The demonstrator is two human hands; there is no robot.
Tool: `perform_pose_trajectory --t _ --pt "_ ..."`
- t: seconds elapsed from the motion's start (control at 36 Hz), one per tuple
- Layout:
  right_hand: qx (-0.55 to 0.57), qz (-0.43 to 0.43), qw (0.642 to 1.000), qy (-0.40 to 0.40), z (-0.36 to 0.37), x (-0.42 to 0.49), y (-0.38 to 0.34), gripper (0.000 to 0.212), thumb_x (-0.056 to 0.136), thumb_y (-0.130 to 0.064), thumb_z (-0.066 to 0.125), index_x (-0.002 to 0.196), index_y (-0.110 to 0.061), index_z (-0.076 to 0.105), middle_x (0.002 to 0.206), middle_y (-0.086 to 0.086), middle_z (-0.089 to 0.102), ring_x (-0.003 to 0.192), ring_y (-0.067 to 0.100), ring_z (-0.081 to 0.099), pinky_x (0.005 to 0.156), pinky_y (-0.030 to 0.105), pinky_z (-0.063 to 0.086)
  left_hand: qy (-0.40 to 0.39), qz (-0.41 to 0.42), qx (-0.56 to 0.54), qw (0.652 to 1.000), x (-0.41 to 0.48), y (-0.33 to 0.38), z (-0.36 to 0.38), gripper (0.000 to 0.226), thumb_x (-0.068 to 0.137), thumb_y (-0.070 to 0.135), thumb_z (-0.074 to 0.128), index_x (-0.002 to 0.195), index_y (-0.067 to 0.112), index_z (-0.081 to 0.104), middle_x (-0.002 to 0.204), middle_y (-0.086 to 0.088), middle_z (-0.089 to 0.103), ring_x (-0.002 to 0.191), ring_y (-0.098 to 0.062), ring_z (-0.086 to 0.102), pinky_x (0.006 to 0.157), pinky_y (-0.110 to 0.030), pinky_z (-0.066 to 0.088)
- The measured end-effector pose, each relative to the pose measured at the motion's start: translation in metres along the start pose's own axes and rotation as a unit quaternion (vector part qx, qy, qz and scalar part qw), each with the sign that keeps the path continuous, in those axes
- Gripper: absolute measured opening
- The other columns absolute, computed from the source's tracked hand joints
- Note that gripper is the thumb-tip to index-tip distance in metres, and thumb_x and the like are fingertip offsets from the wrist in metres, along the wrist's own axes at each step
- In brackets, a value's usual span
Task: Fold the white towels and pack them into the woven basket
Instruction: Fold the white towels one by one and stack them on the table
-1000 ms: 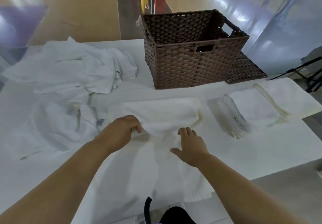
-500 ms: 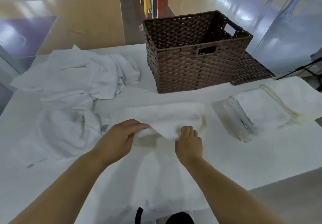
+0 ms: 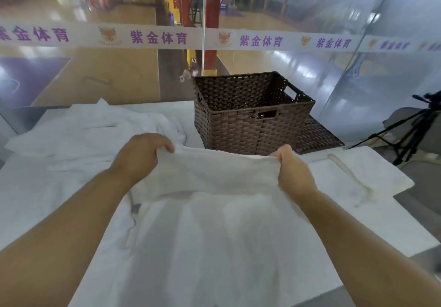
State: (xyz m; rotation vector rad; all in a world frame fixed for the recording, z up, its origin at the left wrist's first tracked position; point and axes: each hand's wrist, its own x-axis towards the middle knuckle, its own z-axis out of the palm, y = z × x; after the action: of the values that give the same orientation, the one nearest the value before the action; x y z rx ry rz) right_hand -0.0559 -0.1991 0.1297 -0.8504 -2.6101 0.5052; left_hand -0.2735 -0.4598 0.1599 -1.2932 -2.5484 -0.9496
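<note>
My 2 hands hold up a towel (image 3: 214, 177) at frame center, its lower part draped toward the bottom edge. My left hand (image 3: 140, 156) curls over its left corner, fingers pinching the edge. My right hand (image 3: 293, 173) pinches the right corner. Just behind stands the basket (image 3: 253, 120). A pile (image 3: 95, 127) lies at left, folded towels (image 3: 358, 173) at right.

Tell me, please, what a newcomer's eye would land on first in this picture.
Both hands at the centre: the left hand and right hand each grip an end of the raised edge of a white towel. Right behind it stands the dark brown woven basket, no towels visible inside. A rumpled pile of white towels lies at the left.
</note>
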Motion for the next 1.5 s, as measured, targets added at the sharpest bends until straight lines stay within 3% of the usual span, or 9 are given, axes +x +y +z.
perform_pose_trajectory --t 0.11,0.22,0.5,0.75,0.97,1.06,1.17,1.33,1.5 --pt "-0.041 -0.159 0.975 0.15 -0.028 -0.002 -0.01 0.019 0.079 0.012 0.057 0.089 -0.003 0.062 0.087 0.01 0.064 0.075 0.027 0.059 0.059 0.032 0.047 0.09 0.069 0.0 0.993 0.003 0.018 -0.033 0.042 0.068 -0.024 0.047 0.07 0.011 0.071 0.09 -0.009 0.071 0.088 -0.03 0.064 0.083 -0.035 0.048" --pt "-0.041 -0.26 0.953 0.151 -0.01 -0.044 -0.002 0.021 0.078 -0.001 0.043 0.065 -0.001 0.06 0.082 0.013 0.067 0.072 0.029 0.063 0.062 0.03 0.052 0.016 0.119 0.002 0.993 -0.044 0.005 -0.022 0.048 0.057 -0.032 0.053 0.066 0.012 0.073 0.087 -0.01 0.072 0.087 -0.025 0.067 0.078 -0.027 0.049" --pt "-0.037 -0.262 0.957 -0.117 0.095 -0.163 0.029 0.046 0.039 0.026 0.072 0.067 -0.011 0.073 0.074 0.004 0.07 0.061 0.02 0.067 0.053 0.026 0.053 -0.295 -0.012 0.03 0.955 -0.212 -0.061 0.069 0.055 0.075 -0.015 0.051 0.1 0.029 0.073 0.113 0.021 0.057 0.108 -0.002 0.053 0.089 -0.015 0.041" --pt "-0.105 -0.232 0.944 -0.208 0.12 -0.204 0.039 0.053 0.037 0.024 0.069 0.075 -0.012 0.075 0.071 0.002 0.068 0.059 0.025 0.065 0.049 0.034 0.055 -0.271 0.082 0.081 0.956 -0.258 -0.055 0.091 0.058 0.021 -0.018 0.084 0.063 0.022 0.075 0.072 0.008 0.069 0.059 -0.01 0.066 0.049 -0.015 0.051" --pt "-0.169 -0.123 0.921 -0.328 0.144 -0.237 0.043 0.035 0.093 -0.022 0.046 0.127 -0.016 0.05 0.131 -0.002 0.044 0.117 0.02 0.045 0.1 0.028 0.031 -0.243 0.1 0.09 0.961 -0.286 -0.057 0.113 0.009 0.071 0.012 0.065 0.075 0.009 0.073 0.08 -0.004 0.067 0.071 -0.023 0.066 0.066 -0.032 0.057" --pt "-0.176 -0.098 0.92 -0.337 0.147 -0.242 0.044 0.056 0.089 -0.052 0.049 0.132 -0.015 0.045 0.137 -0.002 0.039 0.126 0.02 0.038 0.111 0.03 0.022 -0.279 0.073 0.128 0.949 -0.294 -0.053 0.112 0.043 0.075 0.044 0.047 0.087 0.013 0.074 0.099 -0.006 0.068 0.093 -0.023 0.061 0.081 -0.035 0.055" --pt "-0.196 -0.096 0.917 -0.335 0.147 -0.242 0.049 0.078 0.079 -0.066 0.054 0.135 -0.013 0.04 0.137 0.0 0.036 0.13 0.021 0.033 0.115 0.035 0.016 -0.278 0.064 0.16 0.945 -0.3 -0.043 0.118 0.055 0.061 0.054 0.076 0.098 0.013 0.073 0.107 -0.01 0.064 0.105 -0.024 0.044 0.086 -0.044 0.051" --pt "-0.25 -0.075 0.906 -0.334 0.146 -0.243 0.058 0.072 0.082 -0.047 0.063 0.134 -0.004 0.039 0.135 0.009 0.036 0.128 0.029 0.035 0.115 0.048 0.014 -0.288 0.038 0.184 0.939 -0.304 -0.016 0.136 0.064 0.052 0.056 0.082 0.097 0.012 0.073 0.106 -0.013 0.065 0.097 -0.037 0.062 0.087 -0.05 0.05" --pt "-0.18 -0.116 0.939 -0.269 0.135 -0.242 0.069 0.041 0.062 -0.012 0.078 0.099 0.001 0.066 0.106 0.014 0.062 0.097 0.036 0.062 0.097 0.053 0.044 -0.27 -0.011 0.152 0.951 -0.311 -0.003 0.145 0.059 0.046 0.037 0.092 0.094 0.008 0.074 0.104 -0.015 0.065 0.099 -0.036 0.055 0.082 -0.051 0.052"
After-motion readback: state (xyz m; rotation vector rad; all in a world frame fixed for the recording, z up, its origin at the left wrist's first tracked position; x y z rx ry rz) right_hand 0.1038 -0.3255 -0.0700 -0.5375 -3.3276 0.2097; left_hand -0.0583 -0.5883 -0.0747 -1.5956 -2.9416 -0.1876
